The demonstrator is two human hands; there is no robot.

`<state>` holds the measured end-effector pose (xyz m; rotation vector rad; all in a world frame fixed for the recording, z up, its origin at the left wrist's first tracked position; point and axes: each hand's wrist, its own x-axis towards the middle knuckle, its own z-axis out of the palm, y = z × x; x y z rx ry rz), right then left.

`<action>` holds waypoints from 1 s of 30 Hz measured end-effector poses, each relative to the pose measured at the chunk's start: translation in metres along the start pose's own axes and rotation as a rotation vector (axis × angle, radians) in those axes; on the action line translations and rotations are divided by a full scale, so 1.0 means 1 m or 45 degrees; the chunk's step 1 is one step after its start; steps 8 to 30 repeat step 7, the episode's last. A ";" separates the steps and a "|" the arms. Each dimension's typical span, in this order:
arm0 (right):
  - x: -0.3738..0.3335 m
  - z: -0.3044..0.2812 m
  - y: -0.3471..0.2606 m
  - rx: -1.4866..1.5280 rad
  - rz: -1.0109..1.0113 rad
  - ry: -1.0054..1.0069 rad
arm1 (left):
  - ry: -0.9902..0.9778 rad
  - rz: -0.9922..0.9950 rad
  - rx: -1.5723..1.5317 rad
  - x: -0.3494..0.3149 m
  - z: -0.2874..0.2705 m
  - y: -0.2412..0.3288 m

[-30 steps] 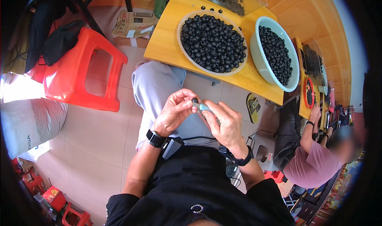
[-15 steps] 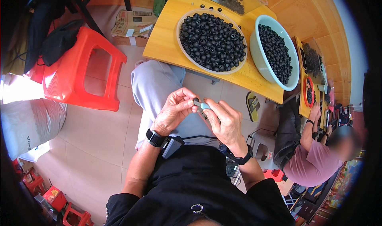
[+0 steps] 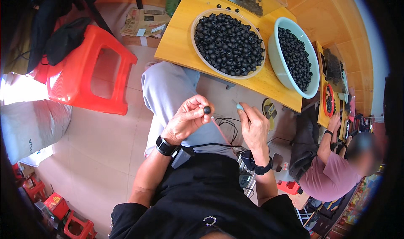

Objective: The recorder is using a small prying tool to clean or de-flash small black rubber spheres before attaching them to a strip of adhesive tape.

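Between the thumb and fingertips of my left hand is a small round black bead-like piece. My right hand grips a small tool by its light-blue handle; a thin metal tip sticks out from it, pointing up and left. Tool and piece are apart, both held above my lap. Beyond my hands, on the yellow table, a round shallow tray is heaped with similar black pieces, several showing holes. To its right a pale-green basin holds more of them.
A clear box of dark pieces stands at the table's far edge, with loose pieces near it. A red stool and a white sack are at left. At right, a co-worker sits by a red-rimmed tray.
My right hand has drawn the tool away from the black piece, to the right. My left hand has stayed nearly in place, and the piece now shows more fully.
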<state>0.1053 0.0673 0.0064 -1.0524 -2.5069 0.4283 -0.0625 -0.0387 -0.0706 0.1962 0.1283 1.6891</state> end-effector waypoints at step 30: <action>0.003 -0.011 -0.028 -0.089 -0.312 0.025 | 0.035 0.028 -0.008 -0.002 -0.003 0.000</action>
